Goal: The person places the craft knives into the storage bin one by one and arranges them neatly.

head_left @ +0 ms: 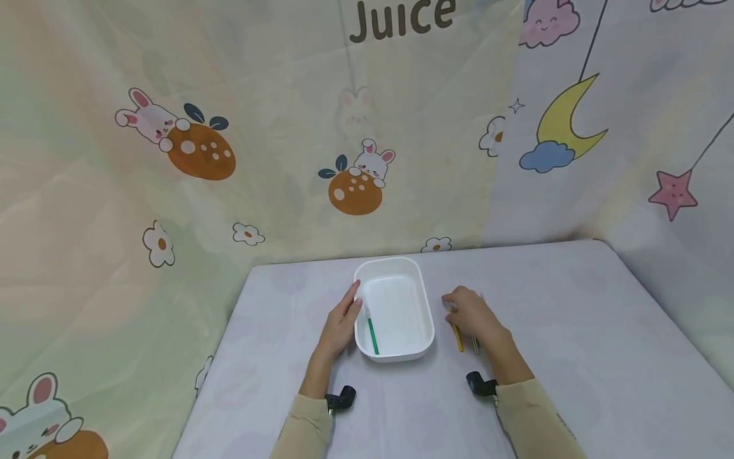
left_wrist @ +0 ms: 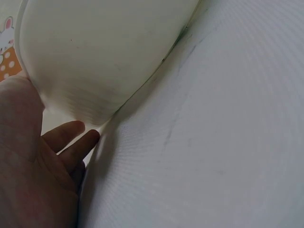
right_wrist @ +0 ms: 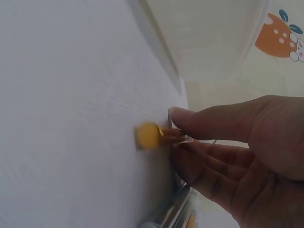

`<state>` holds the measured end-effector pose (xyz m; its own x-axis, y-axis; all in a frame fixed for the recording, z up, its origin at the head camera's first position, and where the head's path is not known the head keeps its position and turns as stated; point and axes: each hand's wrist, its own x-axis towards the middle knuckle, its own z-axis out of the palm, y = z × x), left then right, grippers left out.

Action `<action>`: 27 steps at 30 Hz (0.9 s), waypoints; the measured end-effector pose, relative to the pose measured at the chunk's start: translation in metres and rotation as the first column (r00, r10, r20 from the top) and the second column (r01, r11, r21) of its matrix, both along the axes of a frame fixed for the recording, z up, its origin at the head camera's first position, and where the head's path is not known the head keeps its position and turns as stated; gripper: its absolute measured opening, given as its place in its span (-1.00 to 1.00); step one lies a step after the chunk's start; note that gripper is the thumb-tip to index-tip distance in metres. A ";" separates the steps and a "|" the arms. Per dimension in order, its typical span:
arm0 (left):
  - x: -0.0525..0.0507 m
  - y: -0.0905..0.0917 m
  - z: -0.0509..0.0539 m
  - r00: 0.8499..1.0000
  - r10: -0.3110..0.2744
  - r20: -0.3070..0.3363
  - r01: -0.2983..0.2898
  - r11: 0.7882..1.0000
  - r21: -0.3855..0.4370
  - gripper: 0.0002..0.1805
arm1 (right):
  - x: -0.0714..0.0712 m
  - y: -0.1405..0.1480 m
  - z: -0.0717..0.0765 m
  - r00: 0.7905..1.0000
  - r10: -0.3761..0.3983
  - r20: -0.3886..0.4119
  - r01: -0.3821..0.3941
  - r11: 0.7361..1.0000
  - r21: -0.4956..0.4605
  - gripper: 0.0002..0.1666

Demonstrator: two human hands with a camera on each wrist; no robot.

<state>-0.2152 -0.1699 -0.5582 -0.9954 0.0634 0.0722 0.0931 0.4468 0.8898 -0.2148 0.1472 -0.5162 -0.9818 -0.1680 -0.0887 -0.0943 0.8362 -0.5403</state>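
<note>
My left hand (head_left: 339, 325) (left_wrist: 38, 156) grips the left side of a white tray (head_left: 398, 312) (left_wrist: 104, 52), its thumb at the rim and some fingers beside the outer wall. Inside the tray, along its left side, lies a slim item with a green shaft (head_left: 373, 336). To the right of the tray, my right hand (head_left: 473, 313) (right_wrist: 237, 156) pinches a slim yellow item (head_left: 458, 339) between thumb and fingers; its rounded yellow end (right_wrist: 148, 136) points out of the grasp. The fingers partly hide it.
Silvery slim items (head_left: 476, 345) (right_wrist: 171, 209) lie on the table just beside the right hand, partly hidden under it. A pale cloth (head_left: 573, 338) covers the table. Behind the table's far edge hangs a printed curtain (head_left: 287, 159).
</note>
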 end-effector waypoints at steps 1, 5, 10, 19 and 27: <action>0.000 0.000 0.000 1.000 0.001 -0.001 -0.001 1.000 -0.002 -0.46 | 0.000 0.000 -0.001 1.000 0.004 0.005 -0.004 1.000 0.002 -0.42; 0.001 0.000 0.001 1.000 0.004 -0.001 -0.004 1.000 -0.004 -0.47 | 0.000 0.000 -0.002 0.999 0.016 0.041 -0.016 1.000 -0.009 -0.36; 0.000 0.000 0.000 1.000 0.006 -0.007 -0.006 1.000 0.004 -0.46 | 0.000 0.001 -0.001 0.998 0.033 0.045 -0.033 0.999 -0.004 -0.34; -0.001 -0.001 -0.001 1.000 0.000 -0.006 0.000 1.000 0.001 -0.45 | 0.000 0.001 0.001 0.999 0.037 0.032 -0.036 0.999 -0.021 -0.48; 0.000 0.000 0.000 1.000 -0.008 0.005 0.008 1.000 0.014 -0.43 | 0.000 0.000 0.000 0.999 0.039 0.023 -0.039 0.999 -0.026 -0.33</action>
